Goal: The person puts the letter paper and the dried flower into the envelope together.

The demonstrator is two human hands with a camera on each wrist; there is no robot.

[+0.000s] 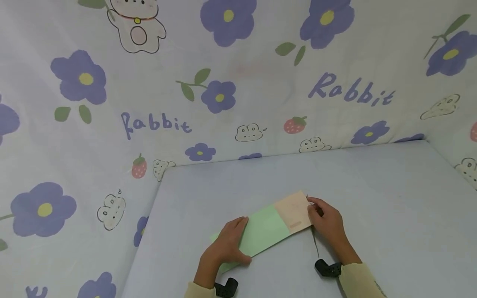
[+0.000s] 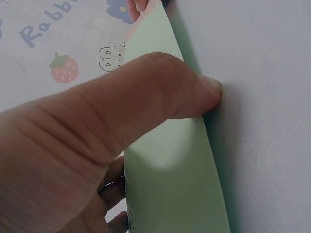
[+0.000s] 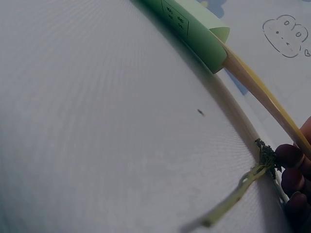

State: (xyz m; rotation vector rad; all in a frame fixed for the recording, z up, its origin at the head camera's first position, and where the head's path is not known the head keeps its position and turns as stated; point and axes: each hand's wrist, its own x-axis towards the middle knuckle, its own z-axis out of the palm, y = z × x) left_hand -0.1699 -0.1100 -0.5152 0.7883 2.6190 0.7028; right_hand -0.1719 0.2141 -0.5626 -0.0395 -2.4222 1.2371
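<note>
A green envelope lies slantwise in front of me, with printed characters in a small box on one face. Out of its right end reaches a peach card. My left hand grips the envelope near its left end, thumb across the near face and fingers behind. At the far end of the card, my right hand pinches its edge. A dried sprig with a dark green crumbly head is right at the right fingertips, its stem hanging down below the card.
Under both hands spreads a pale tabletop. A white cloth printed with flowers, strawberries and rabbits stands along the back and sides. Black wrist cameras sit below the hands. A tiny dark crumb lies on the table.
</note>
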